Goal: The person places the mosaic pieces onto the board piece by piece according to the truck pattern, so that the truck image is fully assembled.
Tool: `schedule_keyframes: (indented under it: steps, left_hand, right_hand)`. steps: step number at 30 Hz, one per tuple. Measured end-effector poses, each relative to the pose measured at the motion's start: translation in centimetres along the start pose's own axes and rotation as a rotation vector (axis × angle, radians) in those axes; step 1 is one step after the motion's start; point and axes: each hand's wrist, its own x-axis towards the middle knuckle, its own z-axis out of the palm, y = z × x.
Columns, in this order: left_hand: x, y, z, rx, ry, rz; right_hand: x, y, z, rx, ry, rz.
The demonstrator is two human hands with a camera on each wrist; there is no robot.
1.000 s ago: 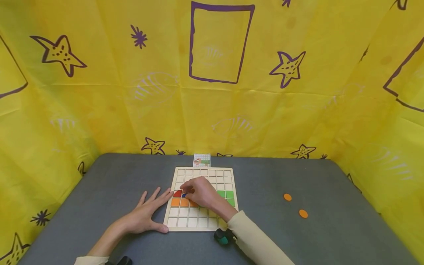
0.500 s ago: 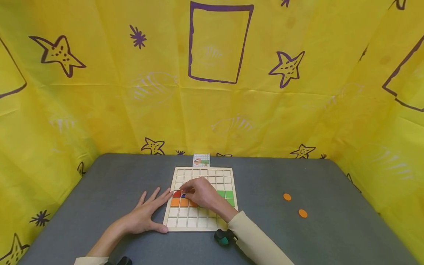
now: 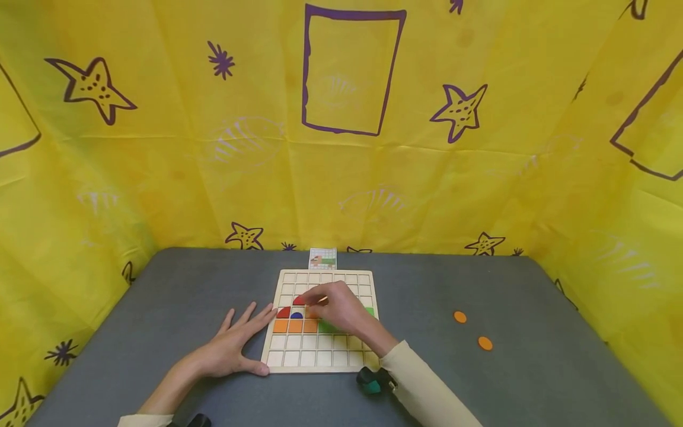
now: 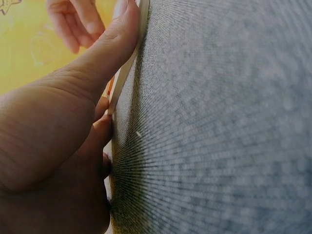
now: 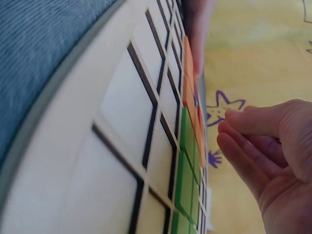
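A wooden grid board lies on the table. My left hand is spread flat, with fingertips and thumb at the board's left edge. Over the board's middle is my right hand; its thumb and fingers are bent loosely with nothing visible between them. Just left of its fingertips sits a red rounded piece. Below that lies a blue half-round piece, beside another red rounded piece. A row of orange squares runs underneath, continued by green squares, partly hidden by the hand.
Behind the board lies a small card printed with a coloured grid pattern. Two orange discs, a farther disc and a nearer disc, lie to the right on the grey table. A yellow patterned cloth stands around the table's back and sides.
My right hand has drawn slightly right from the blue piece, which now shows more fully. A red piece above it has come into sight. The left hand stays at the board's edge.
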Motion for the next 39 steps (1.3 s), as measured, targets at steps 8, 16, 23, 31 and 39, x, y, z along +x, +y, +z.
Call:
schedule_keyframes:
  steps: [8,16,23,31,39]
  left_hand:
    - [0.0,0.0,0.0,0.0,-0.002,-0.012]
    - [0.0,0.0,0.0,-0.002,0.006,0.003]
    - [0.0,0.0,0.0,0.0,0.008,0.017]
    - [0.1,0.1,0.0,0.005,0.009,0.019]
    - [0.0,0.1,0.0,0.007,0.009,0.019]
  right_hand:
    - [-1.2,1.0,-2.0,0.006,0.034,0.006]
    - [-2.9,3.0,-3.9,0.015,0.075,-0.017]
    - [-4.3,4.3,-5.5,-0.002,0.093,0.026]
    - [-6.1,6.0,-7.6,0.001,0.13,0.075]
    - [-8.1,7.6,-9.6,0.007,0.179,0.121]
